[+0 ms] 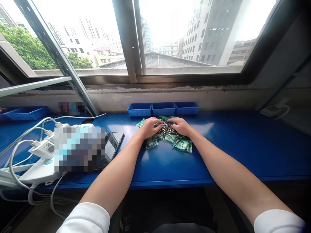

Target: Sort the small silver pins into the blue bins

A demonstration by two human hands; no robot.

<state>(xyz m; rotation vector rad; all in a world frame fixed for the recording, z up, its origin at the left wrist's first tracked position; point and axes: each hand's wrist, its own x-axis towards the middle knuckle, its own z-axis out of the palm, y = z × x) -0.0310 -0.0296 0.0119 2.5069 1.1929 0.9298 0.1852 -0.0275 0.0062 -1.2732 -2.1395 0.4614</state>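
1. At the middle of the long, glossy blue desk, a loose heap of thin silver metal pins, some with darker ends, lying over and among small green-tinted plastic sachets.
2. Directly on the heap's left half, the left hand, palm down, with fingers curled over the pins and touching them.
3. On the heap's right half, the right hand, also palm down and curled, just beside the left hand, with a narrow gap between them. Any pinch hidden under the fingers, so no telling whether either of the hands grips a pin.
4. Above both bare forearms, white sleeves at the bottom of the view.
5. Just behind the heap, three rectangular blue plastic bins in a touching row against the wall.
6. Left of the hands, a black smartphone lying flat, partly beneath a pixel-blurred object, too obscured to name.
7. Further left, a white charger with tangled white cables, and a shallow blue tray at the desk's far end.
8. Beyond the wall, a metal-framed window with one pane angled open, and tall grey buildings and green trees outside.
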